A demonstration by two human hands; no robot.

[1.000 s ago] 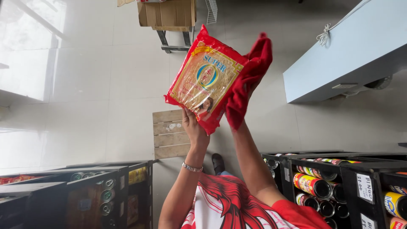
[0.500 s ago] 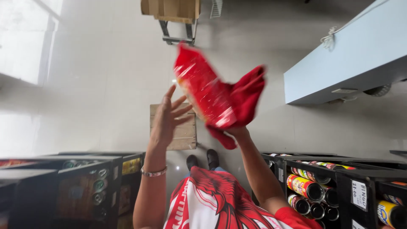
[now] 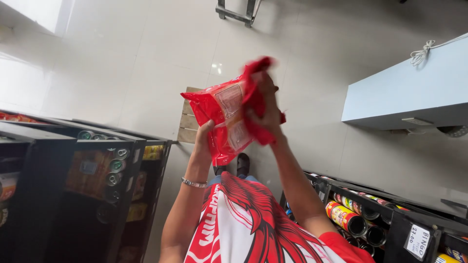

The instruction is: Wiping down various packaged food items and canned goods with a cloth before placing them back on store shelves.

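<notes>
- Above the person's red and white shirt (image 3: pixel 243 229), seen from the head camera, both arms reach up and hold a red packet (image 3: pixel 222 119) out over the pale tiled floor (image 3: pixel 122 63).
- The left hand (image 3: pixel 204 139) grips the packet from below, its thumb pressed against the lower left side of the packet; a thin metal bracelet (image 3: pixel 194 183) sits on that wrist.
- The right hand (image 3: pixel 265 104) is clenched around a red cloth (image 3: pixel 261 97), which it presses against the right edge of the packet; the cloth is blurred, so its exact shape is unclear.
- The packet is tilted, with pale label patches facing the camera, and it hides most of a small wooden pallet (image 3: pixel 187 122) lying on the floor behind it.
- Below the packet, between the two forearms, the toes of a pair of dark sandals (image 3: pixel 239 165) show on the floor.
- Left of the packet stands a black shelf (image 3: pixel 131 160) holding rows of drink cans (image 3: pixel 116 165) lying on their sides.
- Right of the packet and lower down, another black shelf (image 3: pixel 390 214) holds round tins (image 3: pixel 343 216) with coloured labels, and a white price tag (image 3: pixel 419 241) is fixed to its front.
- Further right of the packet, a light blue worktop (image 3: pixel 404 92) stands with a white cord (image 3: pixel 421 52) tied at its edge.
- Beyond the packet, at the top of the view, the metal legs of a trolley (image 3: pixel 236 10) rest on the floor.
</notes>
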